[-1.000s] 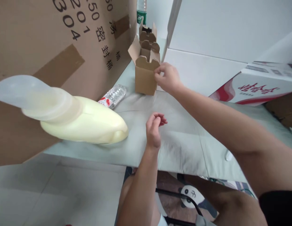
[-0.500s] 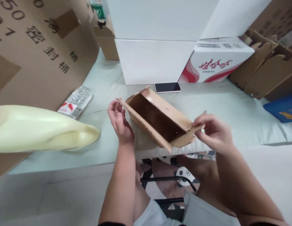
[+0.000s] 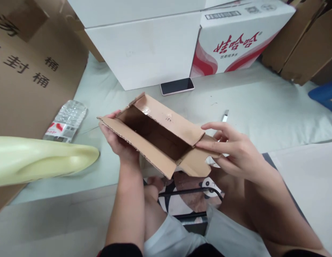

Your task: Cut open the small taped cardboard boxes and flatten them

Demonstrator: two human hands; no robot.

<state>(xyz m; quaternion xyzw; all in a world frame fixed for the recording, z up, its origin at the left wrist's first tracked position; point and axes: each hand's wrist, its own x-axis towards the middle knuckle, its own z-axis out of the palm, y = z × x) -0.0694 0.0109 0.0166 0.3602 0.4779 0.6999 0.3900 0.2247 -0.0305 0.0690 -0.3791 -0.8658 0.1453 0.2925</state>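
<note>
Dressed in short black sleeves, seen only as dark edges along the bottom of the view — a sliver of red beside the left one. Clad below in pale grey shorts, loose and creased over both thighs. Bare at left hand, right hand, forearms and legs past the hems.

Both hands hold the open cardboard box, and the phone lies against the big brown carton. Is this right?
No. The head view shows the phone at the foot of the white carton, not the brown one. The left hand and right hand do hold the open cardboard box.
</note>
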